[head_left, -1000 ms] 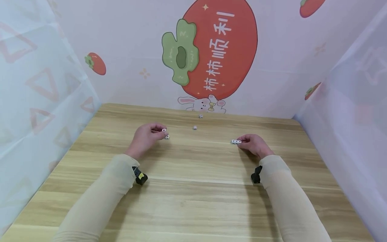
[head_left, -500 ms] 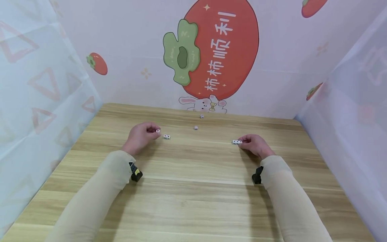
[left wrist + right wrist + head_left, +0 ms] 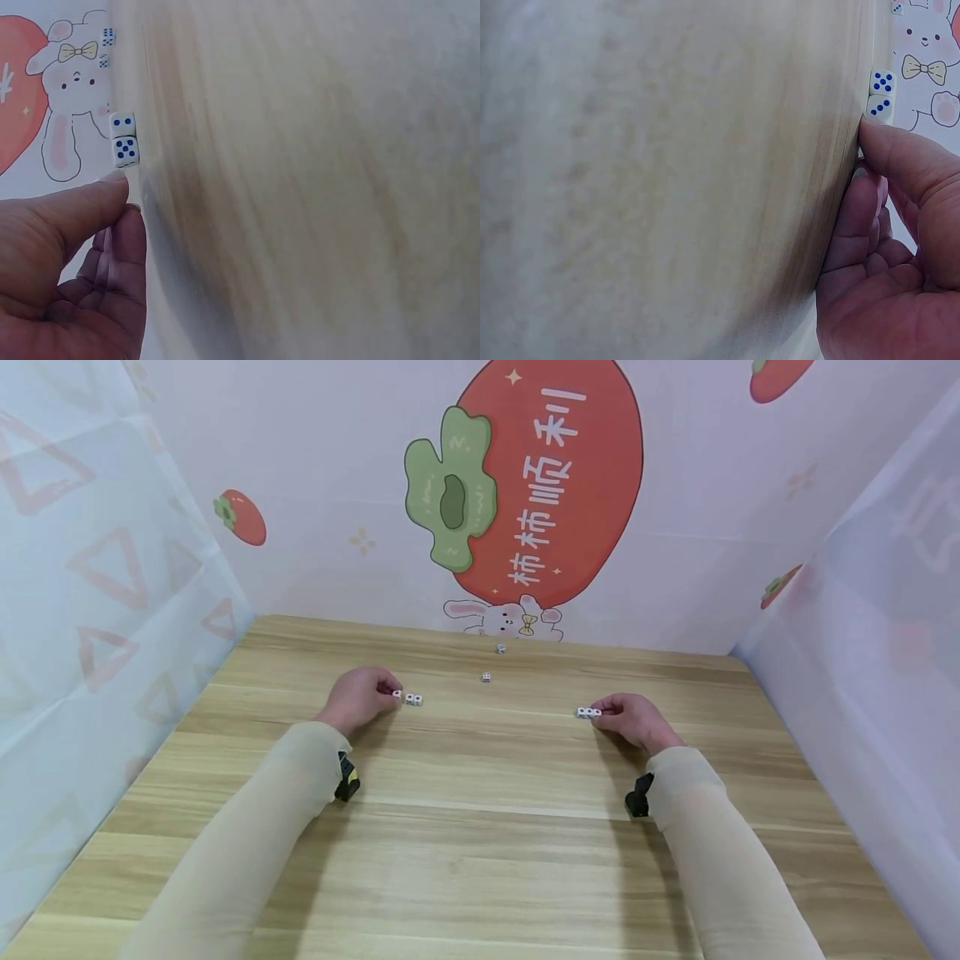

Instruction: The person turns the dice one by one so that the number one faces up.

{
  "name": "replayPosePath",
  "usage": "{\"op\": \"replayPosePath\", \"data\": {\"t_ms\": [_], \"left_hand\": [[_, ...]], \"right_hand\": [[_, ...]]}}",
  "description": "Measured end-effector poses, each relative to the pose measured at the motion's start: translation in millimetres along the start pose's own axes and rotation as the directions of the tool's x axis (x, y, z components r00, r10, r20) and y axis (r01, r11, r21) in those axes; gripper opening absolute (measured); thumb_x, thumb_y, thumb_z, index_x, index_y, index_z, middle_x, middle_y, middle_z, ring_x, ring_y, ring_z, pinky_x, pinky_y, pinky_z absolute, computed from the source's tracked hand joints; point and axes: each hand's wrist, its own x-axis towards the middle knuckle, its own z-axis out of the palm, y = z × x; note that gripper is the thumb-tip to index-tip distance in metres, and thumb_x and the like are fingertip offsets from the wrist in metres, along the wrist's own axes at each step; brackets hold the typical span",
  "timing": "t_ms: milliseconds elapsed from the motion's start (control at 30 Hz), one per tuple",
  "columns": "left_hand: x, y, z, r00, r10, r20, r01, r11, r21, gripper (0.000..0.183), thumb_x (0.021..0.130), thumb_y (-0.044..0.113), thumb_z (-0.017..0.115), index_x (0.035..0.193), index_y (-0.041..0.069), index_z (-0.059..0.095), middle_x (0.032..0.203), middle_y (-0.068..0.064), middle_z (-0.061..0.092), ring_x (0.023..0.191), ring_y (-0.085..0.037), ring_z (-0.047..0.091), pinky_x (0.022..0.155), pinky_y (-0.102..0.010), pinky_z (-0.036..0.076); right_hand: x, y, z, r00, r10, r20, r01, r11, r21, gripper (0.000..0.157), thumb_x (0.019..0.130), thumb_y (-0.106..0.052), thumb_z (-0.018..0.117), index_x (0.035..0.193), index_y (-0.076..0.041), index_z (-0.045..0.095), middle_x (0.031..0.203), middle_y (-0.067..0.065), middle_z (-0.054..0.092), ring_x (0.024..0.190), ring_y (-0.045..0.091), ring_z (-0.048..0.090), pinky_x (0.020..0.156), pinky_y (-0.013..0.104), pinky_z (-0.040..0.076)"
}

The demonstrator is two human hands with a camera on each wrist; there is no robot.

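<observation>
My left hand (image 3: 358, 700) pinches a white die (image 3: 397, 694) between thumb and fingers, at or just above the table. Just to its right lies a pair of dice (image 3: 414, 700) side by side, a small gap apart from the held one. In the left wrist view the thumb covers the held die, while the pair (image 3: 124, 139) shows blue pips. Over on the right, my right hand (image 3: 632, 720) holds the near end of a row of three dice (image 3: 585, 712) on the table. The right wrist view shows two of these dice (image 3: 881, 96) beyond the thumb tip.
Two single dice lie further back: one (image 3: 486, 677) mid-table, another (image 3: 501, 649) near the back wall. A wood-grain table (image 3: 465, 860) spans the space. Printed cloth walls (image 3: 322, 485) enclose it at the back and both sides.
My left hand first drew left from the pair with its die, then came down and back right, close beside the pair. The right hand stays at its row.
</observation>
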Motion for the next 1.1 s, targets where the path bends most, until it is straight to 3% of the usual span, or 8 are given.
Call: {"op": "replayPosePath", "data": {"t_ms": [433,1100], "left_hand": [[5.0,3.2,4.5,1.000,0.015,0.011,-0.016,0.998,0.063,0.013,0.092,0.007,0.075,0.104,0.005,0.077,0.101,-0.010,0.075,0.092,-0.025,0.065,0.088,-0.043,0.050],[6.6,2.5,10.9,0.999,-0.005,0.045,0.005,1.000,0.011,0.017,0.095,0.009,0.074,0.111,0.006,0.076,0.106,-0.010,0.074,0.096,-0.024,0.063,0.090,-0.042,0.050]], "right_hand": [[1.9,1.4,-0.1,1.000,-0.005,-0.001,0.005,1.000,0.003,0.030,0.102,-0.020,0.069,0.127,-0.004,0.067,0.118,0.012,0.067,0.104,0.026,0.054,0.100,0.043,0.041],[1.0,0.2,0.5,1.000,0.009,0.000,-0.009,1.000,0.002,0.029,0.102,-0.021,0.069,0.127,-0.006,0.068,0.121,0.013,0.066,0.106,0.027,0.054,0.102,0.045,0.042]]}}
